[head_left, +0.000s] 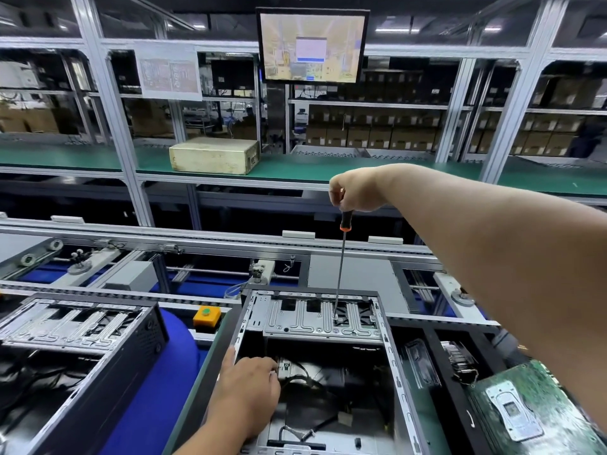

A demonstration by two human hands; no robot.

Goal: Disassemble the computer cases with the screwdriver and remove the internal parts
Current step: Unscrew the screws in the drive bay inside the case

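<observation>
Second case (75, 326) at the conveyor's left edge, still full of parts. Left hand (246, 385) inside the open middle case (315, 356), fingers curled round a small metal part. Right hand (356, 192) pinched the screwdriver (341, 257), tip on a tray screw. Green board (532, 408) already out, far right. No readable writing anywhere.

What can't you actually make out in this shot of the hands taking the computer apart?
Head view only:
- Screwdriver tip: too small to tell whether it sits in a screw on the metal bracket.
- Left hand fingertips: hidden inside the open case.
- Monitor text: blurred.
- Green circuit board: blurred, cut off by the right edge.
</observation>
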